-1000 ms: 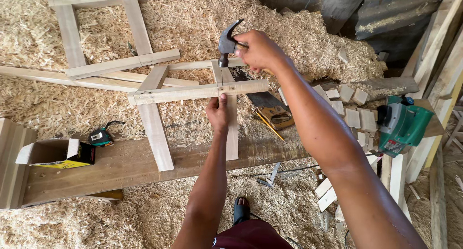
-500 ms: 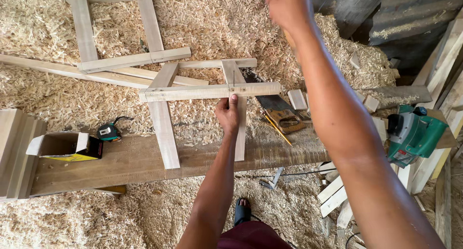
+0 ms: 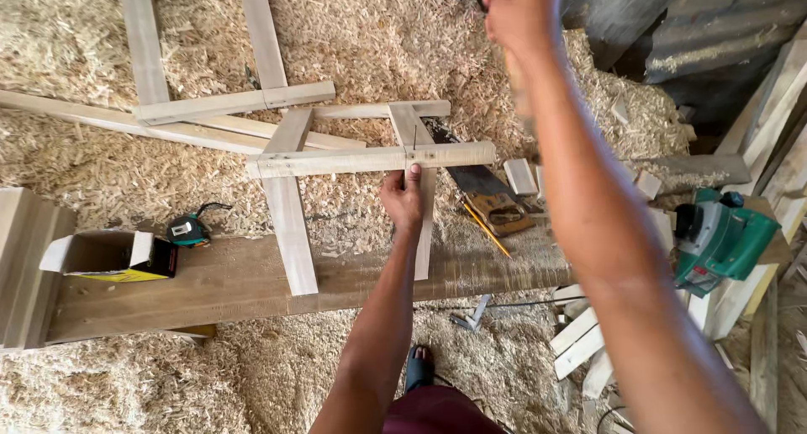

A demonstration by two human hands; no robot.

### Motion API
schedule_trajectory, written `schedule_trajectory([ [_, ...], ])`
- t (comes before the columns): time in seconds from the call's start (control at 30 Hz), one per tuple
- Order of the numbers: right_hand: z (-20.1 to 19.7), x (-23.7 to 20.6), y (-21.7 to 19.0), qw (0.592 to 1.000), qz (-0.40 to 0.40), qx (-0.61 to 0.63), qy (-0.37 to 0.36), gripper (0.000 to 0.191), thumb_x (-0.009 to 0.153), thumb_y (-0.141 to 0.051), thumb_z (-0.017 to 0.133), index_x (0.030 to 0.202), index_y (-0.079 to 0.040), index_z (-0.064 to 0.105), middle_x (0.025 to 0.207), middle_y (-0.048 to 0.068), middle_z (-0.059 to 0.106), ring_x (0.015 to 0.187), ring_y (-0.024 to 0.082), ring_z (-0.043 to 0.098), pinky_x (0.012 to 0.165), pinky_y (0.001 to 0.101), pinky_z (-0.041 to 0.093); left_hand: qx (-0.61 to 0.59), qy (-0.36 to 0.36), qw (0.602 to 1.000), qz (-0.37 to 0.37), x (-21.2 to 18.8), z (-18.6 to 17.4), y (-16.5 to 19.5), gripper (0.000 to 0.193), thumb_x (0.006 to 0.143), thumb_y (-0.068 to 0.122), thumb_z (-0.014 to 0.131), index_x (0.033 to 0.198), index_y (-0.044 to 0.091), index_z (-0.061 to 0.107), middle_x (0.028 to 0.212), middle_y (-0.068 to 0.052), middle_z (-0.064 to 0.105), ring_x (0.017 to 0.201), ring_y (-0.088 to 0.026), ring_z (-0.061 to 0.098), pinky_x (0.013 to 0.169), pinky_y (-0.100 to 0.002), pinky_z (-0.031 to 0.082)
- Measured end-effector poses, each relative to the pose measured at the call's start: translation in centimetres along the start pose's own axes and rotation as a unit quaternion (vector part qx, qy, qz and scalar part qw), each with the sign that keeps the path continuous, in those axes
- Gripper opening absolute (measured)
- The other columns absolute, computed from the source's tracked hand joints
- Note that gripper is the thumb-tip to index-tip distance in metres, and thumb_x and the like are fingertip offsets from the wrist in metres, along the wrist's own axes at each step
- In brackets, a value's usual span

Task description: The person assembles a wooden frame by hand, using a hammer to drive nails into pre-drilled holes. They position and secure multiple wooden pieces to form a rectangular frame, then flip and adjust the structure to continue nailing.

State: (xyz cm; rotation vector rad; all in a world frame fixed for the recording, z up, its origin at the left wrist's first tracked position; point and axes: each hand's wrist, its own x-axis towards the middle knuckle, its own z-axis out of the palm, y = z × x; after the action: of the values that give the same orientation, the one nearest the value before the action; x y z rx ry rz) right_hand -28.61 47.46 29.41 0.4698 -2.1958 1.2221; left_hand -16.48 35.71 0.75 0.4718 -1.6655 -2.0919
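Overhead, right hand [image 3: 523, 13] raised in a fist, its contents hidden, left hand [image 3: 404, 200] pinching the wooden frame [image 3: 336, 161].

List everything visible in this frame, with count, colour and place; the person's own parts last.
wooden frame: one, pale slats, lying across the plank
plank: one, brown, across the lower middle
open carton: one, brown and yellow, left end of the plank
tape measure: one, green and black, beside the carton
handsaw: one, wooden handle, right of the frame
pencil: one, yellow, by the handsaw
power tool: one, green, far right
wood offcuts: several, pale, lower right
wood shavings: pale, covering the ground
left hand: steadies a nail at the frame's crosspiece
right hand: raised at the top edge, gripping a handle
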Motion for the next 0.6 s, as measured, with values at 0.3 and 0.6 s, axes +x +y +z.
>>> schedule_trajectory([
  [0.3,1.1,-6.1,-0.8,0.922,0.098,-0.174,-0.331,0.051,0.093,-0.006,0.058,0.143,-0.013,0.060,0.087,0.008,0.069,0.062,0.012,0.059,0.055,0.0306,0.048,0.098,0.010,0.995,0.019,0.7,0.1,-1.1,0.049,0.093,0.044,0.074,0.096,-0.004,0.075,0.083,-0.015,0.073,0.076,-0.024,0.069,0.066,-0.041,0.058],
  [0.6,0.9,-5.4,-3.5,0.879,0.193,-0.211,-0.380,0.041,0.100,-0.018,0.057,0.141,-0.021,0.059,0.084,0.010,0.070,0.057,0.015,0.057,0.053,0.0351,0.048,0.064,0.002,0.998,0.023,0.3,0.8,-0.7,0.060,0.090,0.058,0.069,0.098,-0.001,0.077,0.079,-0.013,0.074,0.071,-0.022,0.068,0.066,-0.043,0.058],
])
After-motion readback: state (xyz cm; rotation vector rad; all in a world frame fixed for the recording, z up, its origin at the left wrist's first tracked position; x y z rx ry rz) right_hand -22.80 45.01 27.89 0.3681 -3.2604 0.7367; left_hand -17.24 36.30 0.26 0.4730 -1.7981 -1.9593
